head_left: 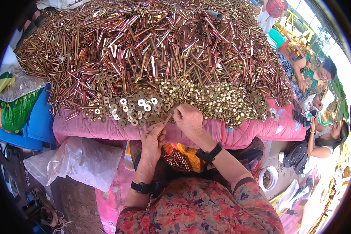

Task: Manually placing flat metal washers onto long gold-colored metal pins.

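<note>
My left hand (153, 136) is closed round a slim copper-coloured bolt (166, 121), which slants up to the right over the near edge of the pink quilted cover. Close to its upper end, my right hand (188, 119) has its fingers pinched together; whatever they hold is hidden. Flat round washers (147, 107) lie heaped just beyond the left hand. To their right spreads a bank of small brassy nuts (218, 99). Behind both rises a wide mound of copper-coloured bolts and tubes (152, 46).
Below my hands, more bolts (177, 160) lie in an orange-yellow bag in my lap. A clear plastic sheet (72, 162) hangs at the left, near a blue container (41, 124). A white bucket (267, 178) stands at the right. Other people sit along the right side, one holding a phone.
</note>
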A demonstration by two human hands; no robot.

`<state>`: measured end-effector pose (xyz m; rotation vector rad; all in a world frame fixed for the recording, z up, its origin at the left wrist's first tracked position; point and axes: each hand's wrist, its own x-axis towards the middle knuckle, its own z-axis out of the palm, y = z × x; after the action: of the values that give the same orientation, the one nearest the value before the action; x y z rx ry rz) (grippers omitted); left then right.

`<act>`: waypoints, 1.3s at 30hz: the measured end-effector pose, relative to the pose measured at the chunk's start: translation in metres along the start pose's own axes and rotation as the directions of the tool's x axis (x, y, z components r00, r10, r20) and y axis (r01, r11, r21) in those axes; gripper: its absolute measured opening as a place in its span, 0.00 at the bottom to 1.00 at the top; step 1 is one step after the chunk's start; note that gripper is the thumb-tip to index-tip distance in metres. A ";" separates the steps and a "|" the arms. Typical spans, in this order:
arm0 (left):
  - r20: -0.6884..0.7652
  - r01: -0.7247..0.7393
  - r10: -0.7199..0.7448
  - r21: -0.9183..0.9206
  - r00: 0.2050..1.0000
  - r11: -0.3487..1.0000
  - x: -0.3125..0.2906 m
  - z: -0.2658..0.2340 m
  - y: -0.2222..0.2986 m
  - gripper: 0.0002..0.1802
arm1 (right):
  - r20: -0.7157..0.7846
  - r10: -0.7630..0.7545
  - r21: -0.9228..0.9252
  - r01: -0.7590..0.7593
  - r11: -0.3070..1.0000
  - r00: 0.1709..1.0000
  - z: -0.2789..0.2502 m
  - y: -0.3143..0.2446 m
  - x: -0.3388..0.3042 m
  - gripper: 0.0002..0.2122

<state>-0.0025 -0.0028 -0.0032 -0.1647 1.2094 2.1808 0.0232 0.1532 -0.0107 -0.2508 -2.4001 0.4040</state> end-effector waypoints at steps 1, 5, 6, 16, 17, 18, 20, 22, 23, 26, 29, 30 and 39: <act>0.029 0.000 0.000 -0.018 1.000 1.000 0.002 0.000 -0.003 0.05 | -0.011 0.143 0.122 -0.140 0.983 0.990 -0.003 -0.002 -0.002 0.05; 0.029 0.025 -0.025 -0.004 0.999 1.000 0.002 0.002 -0.012 0.05 | -0.024 0.305 0.320 -0.282 0.904 0.952 -0.012 -0.005 -0.018 0.05; 0.029 0.025 -0.024 -0.009 0.999 1.000 0.001 0.002 -0.014 0.05 | 0.020 0.345 0.351 -0.330 0.877 0.938 -0.017 -0.009 -0.020 0.05; 0.099 0.115 -0.108 -0.074 0.989 0.991 -0.005 0.009 -0.022 0.03 | -0.146 -0.066 0.254 0.102 0.962 0.987 -0.031 -0.014 -0.037 0.05; 0.086 0.093 -0.084 -0.111 0.993 0.990 -0.005 0.005 -0.021 0.03 | -0.199 -0.232 0.226 0.275 0.934 0.952 -0.030 -0.015 -0.036 0.05; 0.071 0.069 -0.059 -0.147 0.996 0.987 -0.004 0.001 -0.018 0.02 | -0.200 -0.232 0.220 0.274 0.936 0.952 -0.032 -0.013 -0.032 0.05; 0.037 0.077 -0.072 -0.155 0.997 0.985 -0.003 -0.007 -0.015 0.02 | -0.163 -0.018 0.304 0.067 0.950 0.987 -0.031 -0.004 -0.014 0.04; 0.019 0.060 -0.058 -0.149 0.998 0.987 -0.004 -0.009 -0.014 0.02 | -0.064 0.127 0.067 -0.123 0.990 0.990 -0.033 0.024 0.018 0.01; 0.020 0.059 -0.057 -0.148 0.998 0.987 -0.005 -0.010 -0.014 0.02 | -0.023 0.190 -0.113 -0.191 0.975 0.982 -0.027 0.043 0.032 0.01; -0.005 0.080 -0.081 -0.117 0.997 0.990 -0.006 -0.007 -0.018 0.01 | -0.077 0.164 -0.239 -0.178 0.955 0.983 -0.020 0.076 0.060 0.03; 0.034 0.076 -0.072 -0.126 0.997 0.989 -0.007 -0.004 -0.021 0.02 | -0.062 0.158 -0.311 -0.170 0.935 0.985 -0.013 0.091 0.076 0.05; 0.035 0.075 -0.071 -0.119 0.997 0.990 -0.007 -0.001 -0.021 0.02 | -0.065 0.160 -0.313 -0.172 0.934 0.985 -0.012 0.093 0.075 0.05; 0.018 0.065 -0.064 -0.099 0.998 0.993 -0.004 -0.008 -0.022 0.03 | -0.320 0.216 -0.161 -0.278 0.947 0.923 -0.031 0.084 0.095 0.11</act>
<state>0.0125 -0.0031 -0.0223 -0.2262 1.0728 2.1832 -0.0219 0.2653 0.0387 -0.6677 -2.1142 0.2129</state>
